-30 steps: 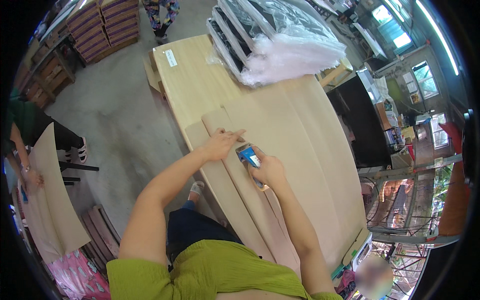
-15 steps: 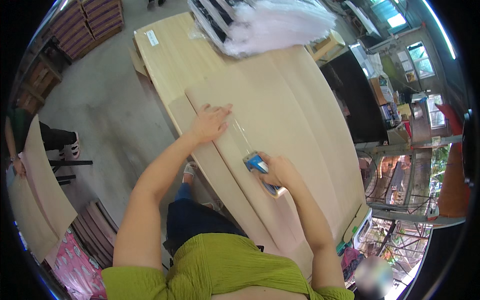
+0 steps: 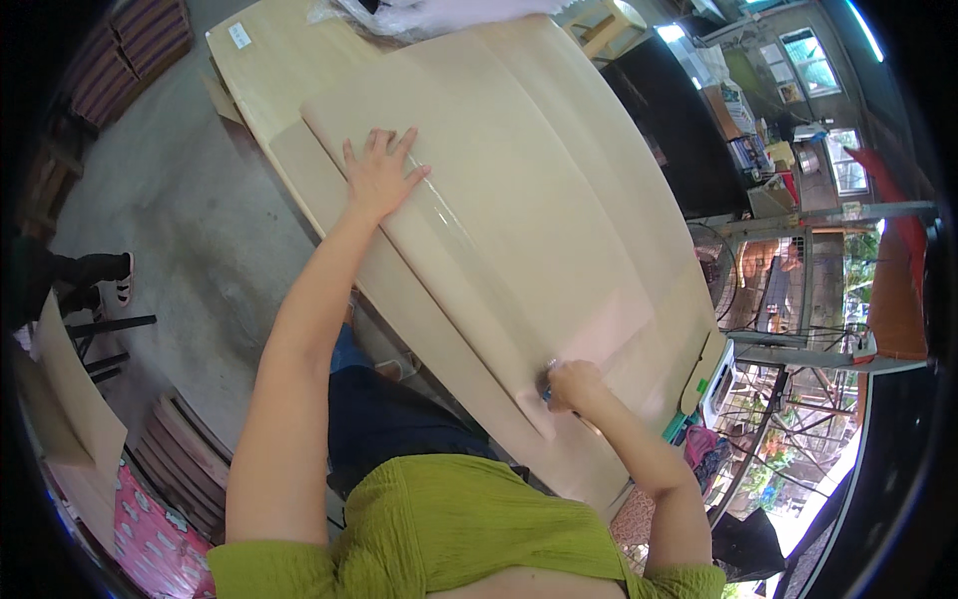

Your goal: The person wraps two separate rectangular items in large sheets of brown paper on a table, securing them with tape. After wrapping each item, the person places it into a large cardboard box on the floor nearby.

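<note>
My left hand lies flat, fingers spread, on a long pale strip of thin board that runs along the near edge of a large light wooden sheet. My right hand is closed around a small blue tool, mostly hidden by the fingers, pressed at the strip's near end. The strip overlaps the big sheet, which rests on a wide table.
White plastic-wrapped goods sit at the table's far end. A black cabinet stands to the right. Stacked boards and a leaning panel are on the grey concrete floor at left, near another person's feet.
My right hand slid the blue tool along the strip toward me, from beside my left hand to the strip's near end. My left hand stayed pressed on the strip.
</note>
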Tool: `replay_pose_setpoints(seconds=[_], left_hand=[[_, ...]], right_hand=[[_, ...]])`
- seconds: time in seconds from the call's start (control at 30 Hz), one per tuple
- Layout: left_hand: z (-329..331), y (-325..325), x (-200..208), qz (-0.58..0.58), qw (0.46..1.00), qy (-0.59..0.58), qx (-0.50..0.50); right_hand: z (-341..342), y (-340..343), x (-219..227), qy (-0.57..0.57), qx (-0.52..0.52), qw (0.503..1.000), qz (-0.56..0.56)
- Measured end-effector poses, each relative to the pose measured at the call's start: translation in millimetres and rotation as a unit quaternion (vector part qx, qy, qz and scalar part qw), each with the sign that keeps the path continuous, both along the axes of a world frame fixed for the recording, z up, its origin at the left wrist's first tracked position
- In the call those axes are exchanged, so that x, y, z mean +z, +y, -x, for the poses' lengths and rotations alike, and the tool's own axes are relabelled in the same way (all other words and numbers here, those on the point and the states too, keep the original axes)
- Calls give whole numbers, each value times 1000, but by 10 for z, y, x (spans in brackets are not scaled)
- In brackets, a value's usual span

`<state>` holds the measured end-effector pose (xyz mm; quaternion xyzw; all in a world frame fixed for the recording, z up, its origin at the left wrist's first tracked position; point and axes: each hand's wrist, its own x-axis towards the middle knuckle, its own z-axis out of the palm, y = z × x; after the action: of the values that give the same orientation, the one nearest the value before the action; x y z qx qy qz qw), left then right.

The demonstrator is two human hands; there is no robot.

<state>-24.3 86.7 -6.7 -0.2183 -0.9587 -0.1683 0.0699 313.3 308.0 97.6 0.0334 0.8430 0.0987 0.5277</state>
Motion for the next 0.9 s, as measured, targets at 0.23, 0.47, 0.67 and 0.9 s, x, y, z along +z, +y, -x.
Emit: replay_pose_setpoints(seconds=[0.23,0.47,0.67,0.9], left_hand=[[-19,48,-120,-38,999,14,21],[-3,64,-27,-35,999,-16,5],[533,-282,130,-74,984,-126,-100],[786,-548,70,-285,912,-268,-126]], right_hand=[[-887,295,481,-93,-39,975,200],[-393,-81,27,655,-280,676,190],[915,-507,-565,779,-194,532,269],[3088,-1229,-694,769,-180,529,309]])
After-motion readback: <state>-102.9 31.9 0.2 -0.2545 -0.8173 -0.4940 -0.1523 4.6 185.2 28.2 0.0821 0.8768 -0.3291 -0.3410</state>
